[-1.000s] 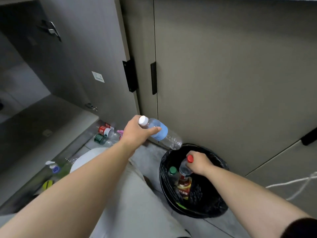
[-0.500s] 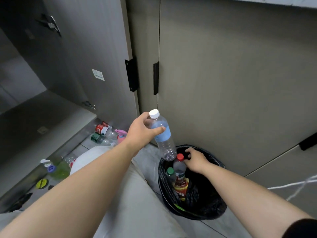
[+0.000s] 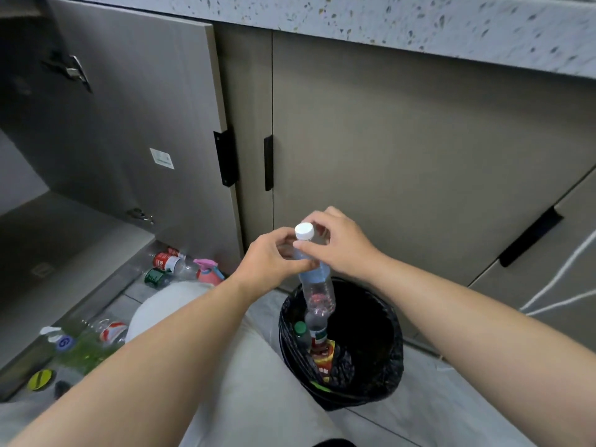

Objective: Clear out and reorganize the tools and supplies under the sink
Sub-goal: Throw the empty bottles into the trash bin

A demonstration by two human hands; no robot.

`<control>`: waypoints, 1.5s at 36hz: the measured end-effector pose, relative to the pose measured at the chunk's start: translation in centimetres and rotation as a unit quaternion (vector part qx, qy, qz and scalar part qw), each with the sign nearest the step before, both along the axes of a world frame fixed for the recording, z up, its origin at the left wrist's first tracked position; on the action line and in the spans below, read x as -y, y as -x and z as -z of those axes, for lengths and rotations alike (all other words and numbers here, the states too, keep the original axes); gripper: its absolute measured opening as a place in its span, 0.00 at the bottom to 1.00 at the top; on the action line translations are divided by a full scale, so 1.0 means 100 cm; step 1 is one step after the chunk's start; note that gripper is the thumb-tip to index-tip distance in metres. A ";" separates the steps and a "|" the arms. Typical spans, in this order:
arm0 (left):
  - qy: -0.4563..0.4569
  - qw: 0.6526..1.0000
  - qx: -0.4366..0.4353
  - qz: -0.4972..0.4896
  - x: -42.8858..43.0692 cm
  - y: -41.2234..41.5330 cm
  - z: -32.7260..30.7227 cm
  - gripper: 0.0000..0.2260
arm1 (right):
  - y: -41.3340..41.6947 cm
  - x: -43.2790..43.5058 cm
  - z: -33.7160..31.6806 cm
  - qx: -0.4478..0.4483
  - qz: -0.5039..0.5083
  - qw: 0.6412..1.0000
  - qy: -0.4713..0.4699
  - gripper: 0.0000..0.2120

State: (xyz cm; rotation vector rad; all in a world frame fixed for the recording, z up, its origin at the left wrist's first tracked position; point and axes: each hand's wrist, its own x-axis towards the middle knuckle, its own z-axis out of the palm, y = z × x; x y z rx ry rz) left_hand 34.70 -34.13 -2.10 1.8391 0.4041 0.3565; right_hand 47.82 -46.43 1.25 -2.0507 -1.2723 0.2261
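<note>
A clear plastic bottle [image 3: 316, 285] with a white cap and a blue label hangs upright over the black-lined trash bin [image 3: 392, 356]. My left hand [image 3: 269, 264] grips its upper part from the left. My right hand [image 3: 338, 243] pinches the bottle's neck just below the cap from the right. Inside the bin stand two bottles [image 3: 317, 337], one with a green cap; a red-and-yellow label shows below them.
The sink cabinet door [image 3: 129, 130] stands open at left. On the floor by it lie several bottles [image 3: 167, 267], a pink spray bottle [image 3: 209, 272] and a green spray bottle [image 3: 74, 350]. My knees fill the lower middle. Closed cabinet doors [image 3: 403, 162] face me.
My right hand left the bottle in the bin and rose to the neck of the blue-labelled bottle. That bottle tipped upright and moved over the bin.
</note>
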 end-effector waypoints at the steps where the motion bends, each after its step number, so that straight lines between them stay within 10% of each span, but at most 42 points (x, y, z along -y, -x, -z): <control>1: -0.001 1.000 0.002 0.007 0.001 -0.001 0.001 0.23 | -0.001 0.003 -0.001 0.009 0.008 1.000 -0.003 0.12; 5: -0.020 1.000 -0.008 0.014 0.005 -0.006 0.005 0.31 | -0.013 0.019 -0.001 -0.010 0.035 0.999 0.023 0.11; 11: -0.215 0.975 -0.047 -0.039 0.005 -0.009 0.012 0.07 | -0.031 0.046 0.032 0.003 0.055 0.980 0.192 0.08; 21: -0.254 0.963 -0.082 -0.033 -0.003 -0.013 0.022 0.10 | -0.035 0.071 0.147 -0.035 0.128 0.925 0.356 0.11; 37: -0.244 0.964 -0.097 -0.051 -0.014 -0.020 0.031 0.10 | -0.031 0.067 0.201 -0.032 0.165 0.904 0.393 0.25; 54: -0.226 0.968 -0.110 -0.031 -0.009 -0.014 0.029 0.09 | -0.033 0.080 0.163 0.012 0.149 0.913 0.379 0.14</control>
